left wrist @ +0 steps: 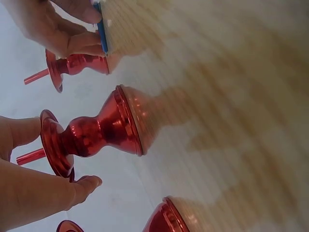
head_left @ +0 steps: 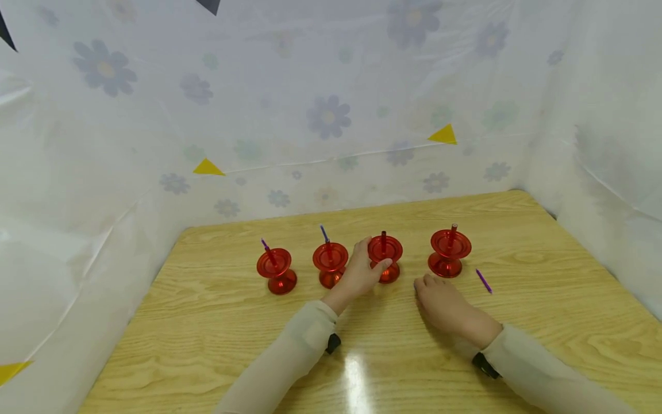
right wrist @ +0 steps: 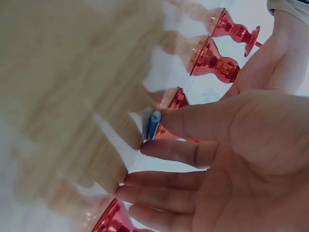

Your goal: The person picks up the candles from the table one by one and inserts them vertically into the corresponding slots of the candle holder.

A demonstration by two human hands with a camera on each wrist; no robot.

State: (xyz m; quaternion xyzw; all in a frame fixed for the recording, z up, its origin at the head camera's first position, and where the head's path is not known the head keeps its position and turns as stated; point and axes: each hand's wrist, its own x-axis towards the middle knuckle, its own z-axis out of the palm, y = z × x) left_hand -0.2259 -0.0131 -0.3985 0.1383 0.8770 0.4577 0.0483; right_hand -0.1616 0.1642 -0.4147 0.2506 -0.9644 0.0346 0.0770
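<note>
In the head view, the left hand point(head_left: 360, 273), right of centre, has its grip around the dished rim of a glossy red, waisted holder point(head_left: 392, 253). Lower right, the right hand point(head_left: 443, 303) pinches a slim blue stick point(right wrist: 153, 124) at the wood-grained counter point(head_left: 217, 339). Farther right lies a purple stick point(head_left: 484, 281).

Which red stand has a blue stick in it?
The second red stand from the left; the first has a purple stick, the third and fourth none.
</note>
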